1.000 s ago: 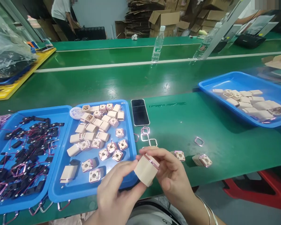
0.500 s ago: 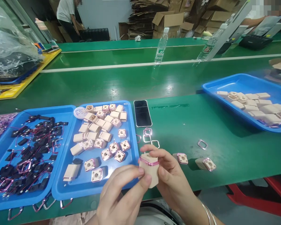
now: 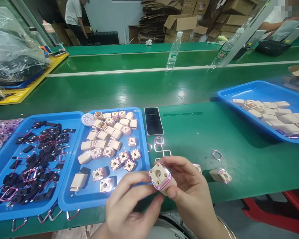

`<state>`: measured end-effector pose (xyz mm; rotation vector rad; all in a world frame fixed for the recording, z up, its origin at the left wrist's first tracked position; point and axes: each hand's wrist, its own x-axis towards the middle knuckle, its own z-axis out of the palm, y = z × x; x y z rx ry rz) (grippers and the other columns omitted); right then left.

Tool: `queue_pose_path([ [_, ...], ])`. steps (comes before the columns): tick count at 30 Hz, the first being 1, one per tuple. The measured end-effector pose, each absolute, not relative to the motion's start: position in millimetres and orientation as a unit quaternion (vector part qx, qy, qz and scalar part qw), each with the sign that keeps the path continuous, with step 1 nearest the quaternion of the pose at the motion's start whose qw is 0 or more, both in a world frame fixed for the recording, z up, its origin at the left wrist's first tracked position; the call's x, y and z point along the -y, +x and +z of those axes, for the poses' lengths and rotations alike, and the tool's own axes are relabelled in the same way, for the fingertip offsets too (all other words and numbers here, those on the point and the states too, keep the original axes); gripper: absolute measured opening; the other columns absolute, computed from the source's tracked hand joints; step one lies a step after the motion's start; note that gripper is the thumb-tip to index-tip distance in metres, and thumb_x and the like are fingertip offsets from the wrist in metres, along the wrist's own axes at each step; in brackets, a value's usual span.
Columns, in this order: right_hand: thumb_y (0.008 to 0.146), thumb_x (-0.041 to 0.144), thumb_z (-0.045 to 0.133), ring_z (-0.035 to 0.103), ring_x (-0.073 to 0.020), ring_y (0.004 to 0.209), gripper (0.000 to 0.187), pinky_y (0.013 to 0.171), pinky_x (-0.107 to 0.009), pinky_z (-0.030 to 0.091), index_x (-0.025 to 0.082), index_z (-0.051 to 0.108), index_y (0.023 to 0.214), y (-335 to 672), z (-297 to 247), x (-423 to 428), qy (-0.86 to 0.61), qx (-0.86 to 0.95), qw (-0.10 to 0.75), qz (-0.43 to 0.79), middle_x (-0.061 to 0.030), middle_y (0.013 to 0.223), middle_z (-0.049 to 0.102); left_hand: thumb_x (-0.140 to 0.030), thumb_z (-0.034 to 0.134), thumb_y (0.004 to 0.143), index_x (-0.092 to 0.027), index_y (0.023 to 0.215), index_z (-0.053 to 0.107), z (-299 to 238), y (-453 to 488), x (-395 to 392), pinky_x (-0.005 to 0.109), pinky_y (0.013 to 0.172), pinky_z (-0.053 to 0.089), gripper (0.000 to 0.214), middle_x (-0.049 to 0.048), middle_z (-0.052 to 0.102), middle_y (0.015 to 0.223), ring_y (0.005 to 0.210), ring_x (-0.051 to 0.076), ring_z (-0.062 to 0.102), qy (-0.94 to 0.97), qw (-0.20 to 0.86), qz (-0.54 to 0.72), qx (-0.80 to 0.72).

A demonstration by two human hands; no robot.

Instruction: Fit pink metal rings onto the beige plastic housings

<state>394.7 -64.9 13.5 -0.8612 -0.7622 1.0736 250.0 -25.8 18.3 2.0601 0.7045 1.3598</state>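
Both hands, left hand [image 3: 129,205] and right hand [image 3: 189,192], grip one beige housing [image 3: 161,177] above the table [image 3: 189,132] edge, beside the blue tray [image 3: 139,146]. Best steadied while seating its pink ring [image 3: 164,186] evenly.

Bench: long green table [image 3: 239,156], glossy under overhead light.
Back: stacked cardboard boxes [image 3: 181,21] against a pale wall [image 3: 109,16].
Floor: grey, with a red stool [image 3: 276,212].

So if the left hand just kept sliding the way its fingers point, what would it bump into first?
The left hand points up and right at the beige housing it already touches. Past that comes the right hand, then probably the loose pink rings; depth is unclear.
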Motion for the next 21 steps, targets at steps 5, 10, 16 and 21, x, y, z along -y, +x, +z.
queue_pose_path([
  [5, 0.077, 0.043, 0.088, 0.068, -0.0178, 0.092, 0.029, 0.074, -0.019, 0.059, 0.029, 0.078, 0.100, 395, 23, 66, -0.424, 0.415, 0.698, 0.400, -0.0042, 0.098, 0.071, -0.044, 0.075, 0.085, -0.025, 0.114, 0.066, 21, 253, 28, 0.016, 0.074, 0.060, 0.036, 0.0051, 0.068, 0.099, 0.089, 0.015, 0.070, 0.631, 0.472, 0.536, -0.303],
  [10, 0.080, 0.041, 0.085, 0.067, -0.0184, 0.091, 0.029, 0.082, -0.026, 0.059, 0.030, 0.076, 0.106, 398, 26, 70, -0.439, 0.485, 0.673, 0.345, -0.0034, 0.097, 0.072, -0.048, 0.081, 0.078, -0.032, 0.113, 0.070, 30, 242, 18, 0.013, 0.078, 0.057, 0.040, 0.0020, 0.069, 0.101, 0.093, 0.013, 0.068, 0.684, 0.500, 0.439, -0.300],
  [16, 0.076, 0.024, 0.089, 0.066, -0.0211, 0.091, 0.050, 0.080, -0.030, 0.059, 0.028, 0.069, 0.121, 415, 37, 75, -0.404, 0.605, 0.604, 0.325, -0.0043, 0.102, 0.071, -0.022, 0.091, 0.065, -0.023, 0.090, 0.066, 38, 232, 1, 0.022, 0.069, 0.052, 0.035, 0.0015, 0.065, 0.087, 0.080, 0.015, 0.062, 0.696, 0.581, 0.355, -0.230],
  [21, 0.082, 0.026, 0.085, 0.068, -0.0198, 0.088, 0.037, 0.077, -0.027, 0.060, 0.025, 0.069, 0.116, 424, 43, 72, -0.365, 0.665, 0.542, 0.362, -0.0044, 0.099, 0.069, -0.005, 0.080, 0.050, -0.020, 0.069, 0.048, 39, 236, 0, 0.021, 0.056, 0.036, 0.040, -0.0037, 0.055, 0.074, 0.065, 0.010, 0.049, 0.673, 0.643, 0.301, -0.206],
])
